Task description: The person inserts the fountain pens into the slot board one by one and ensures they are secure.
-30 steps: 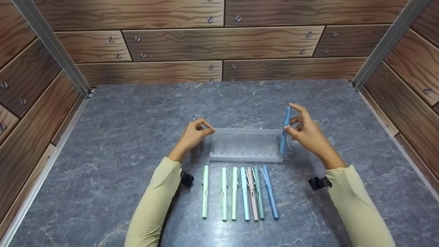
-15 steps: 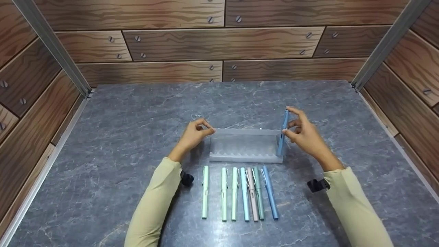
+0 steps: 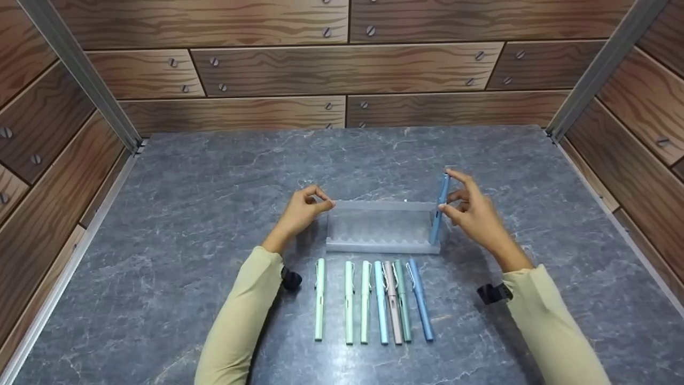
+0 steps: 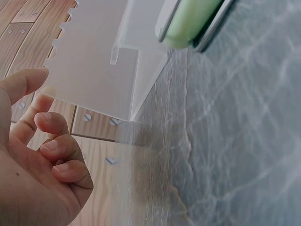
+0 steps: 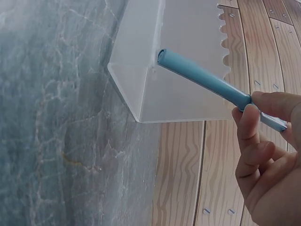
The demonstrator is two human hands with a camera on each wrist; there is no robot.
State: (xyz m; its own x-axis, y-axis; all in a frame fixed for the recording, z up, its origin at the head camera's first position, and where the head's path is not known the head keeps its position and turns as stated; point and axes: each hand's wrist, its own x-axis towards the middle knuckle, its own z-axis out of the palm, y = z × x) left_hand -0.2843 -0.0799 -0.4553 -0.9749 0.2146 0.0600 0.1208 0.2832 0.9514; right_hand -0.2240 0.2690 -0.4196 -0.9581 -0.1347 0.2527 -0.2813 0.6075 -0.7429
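A translucent pen rack (image 3: 380,224) with a scalloped edge stands in the middle of the table. My left hand (image 3: 305,209) pinches its upper left corner between thumb and index finger; the left wrist view shows the fingertips at the rack's edge (image 4: 89,61). At the other end my right hand (image 3: 475,208) grips a blue pen (image 3: 440,206) between thumb and fingers, with the index finger at its top end. The pen is tilted, and its lower end is at the rack's right end. In the right wrist view, the pen (image 5: 202,80) slants in front of the rack's panel (image 5: 183,101).
Several capped pens lie side by side in front of the rack: light green pens (image 3: 349,305), a light blue pen (image 3: 381,305), a greyish pink pen (image 3: 393,305), a dark green pen (image 3: 403,305) and a blue pen (image 3: 421,302). Wood-patterned walls (image 3: 342,69) surround the grey marbled table (image 3: 240,155).
My right hand has moved left and slightly down with the blue pen, bringing its lower end from just outside the rack's right end to within it. The left hand keeps its place.
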